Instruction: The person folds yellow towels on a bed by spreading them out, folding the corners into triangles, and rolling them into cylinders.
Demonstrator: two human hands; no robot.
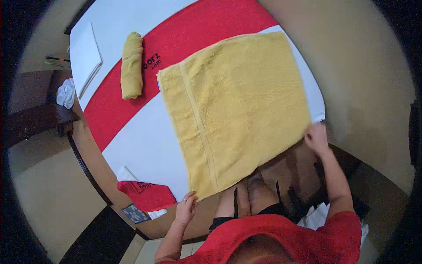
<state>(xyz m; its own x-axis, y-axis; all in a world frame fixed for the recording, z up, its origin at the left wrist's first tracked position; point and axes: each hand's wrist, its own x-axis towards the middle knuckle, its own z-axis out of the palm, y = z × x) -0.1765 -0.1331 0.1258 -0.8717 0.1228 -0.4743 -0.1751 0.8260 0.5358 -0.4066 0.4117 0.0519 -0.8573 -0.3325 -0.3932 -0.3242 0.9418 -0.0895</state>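
A yellow terry towel (244,99) lies spread over the near right part of the bed, its woven band running along the left side. My left hand (187,208), with a ring on one finger, pinches the towel's near left corner. At the near right corner, my right hand (317,138) grips the towel's edge, slightly blurred. Beyond the towel's left side, a rolled yellow towel (132,66) rests across the edge of a red bed runner (211,33). White sheet (145,138) shows on both sides of the runner.
White folded linen (86,56) lies at the bed's far left. A red and white cloth item (146,196) sits at the near left edge. Bunched white cloth (66,93) is on dark furniture (39,118) at left. White fabric (315,216) lies low beside my right arm.
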